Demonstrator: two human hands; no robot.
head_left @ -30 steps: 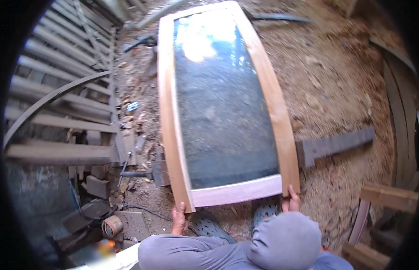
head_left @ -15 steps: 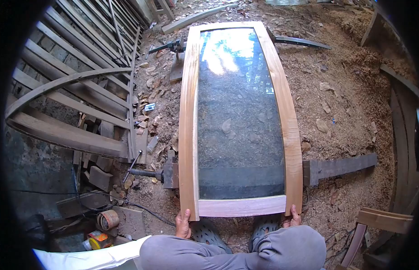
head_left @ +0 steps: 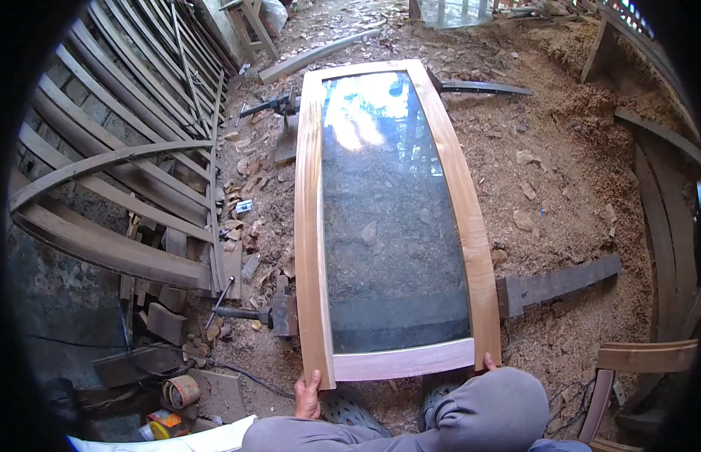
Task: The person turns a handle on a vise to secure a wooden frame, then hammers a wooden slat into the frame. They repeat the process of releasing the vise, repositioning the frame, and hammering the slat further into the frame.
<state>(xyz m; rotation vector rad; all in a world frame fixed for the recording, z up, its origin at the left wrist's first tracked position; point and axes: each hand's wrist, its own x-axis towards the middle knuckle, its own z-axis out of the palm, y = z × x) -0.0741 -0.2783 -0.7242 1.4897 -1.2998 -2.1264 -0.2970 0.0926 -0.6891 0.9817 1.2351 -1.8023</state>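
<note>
Our left hand (head_left: 307,395) is closed round the near left corner of the wooden frame (head_left: 310,264), thumb on top, while our right hand (head_left: 489,362) shows little but a thumb at the other corner, so we cannot tell how far it closes. The frame lies across two clamps (head_left: 283,315) (head_left: 286,103), and an uneven lift or a slip could knock it on them and crack the glass (head_left: 396,256). Beside us lie a round can (head_left: 182,391) and an orange-and-yellow tub (head_left: 167,425), contents unclear.

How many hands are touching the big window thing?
2. The left hand is at the wooden frame's near left corner. The right hand is at its near right corner, mostly hidden by the knee.
</note>
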